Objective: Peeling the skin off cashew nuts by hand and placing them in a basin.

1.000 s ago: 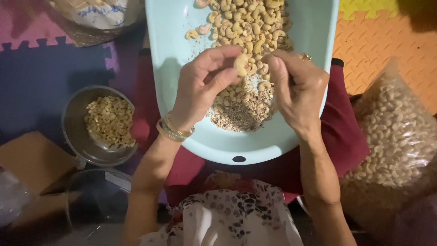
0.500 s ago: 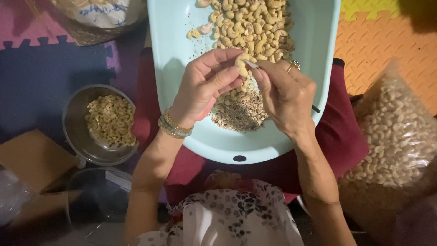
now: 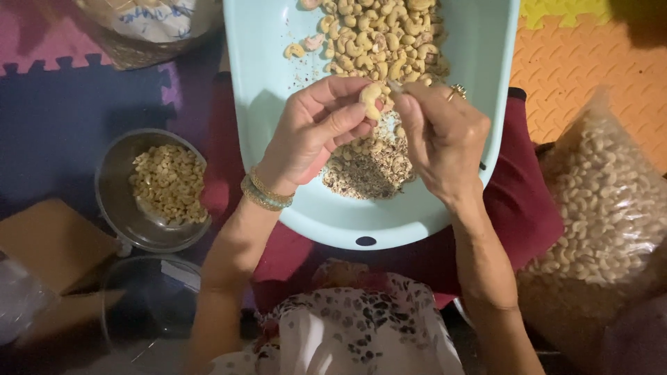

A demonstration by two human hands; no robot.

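- At the far left of the frame I am seeing a brown cardboard box (image 3: 48,243) lying on the dark mat, and just below it a clear glass bowl (image 3: 142,305).
- Left of centre, a steel bowl (image 3: 114,201) is sitting on the floor, holding a heap of pale peeled cashews (image 3: 169,184).
- Across the upper middle, a light blue plastic tub (image 3: 278,62) is resting over a dark red cloth (image 3: 521,208) on the lap; it is carrying a pile of cashews (image 3: 379,38) at the top and a patch of brown skin flakes (image 3: 361,177) lower down.
- Over the tub, my left hand (image 3: 313,132) is pinching a single cashew nut (image 3: 370,98) between thumb and fingertips, closed on it; bangles (image 3: 264,194) are circling the wrist.
- Just to its right, my right hand (image 3: 445,139) is gripping a thin knife (image 3: 397,87), fingers clamped round it, with its tip meeting the nut; a ring (image 3: 458,90) is showing on one finger.
- At the right edge, a clear plastic bag (image 3: 604,201) full of cashews is leaning on the orange foam mat (image 3: 563,69).
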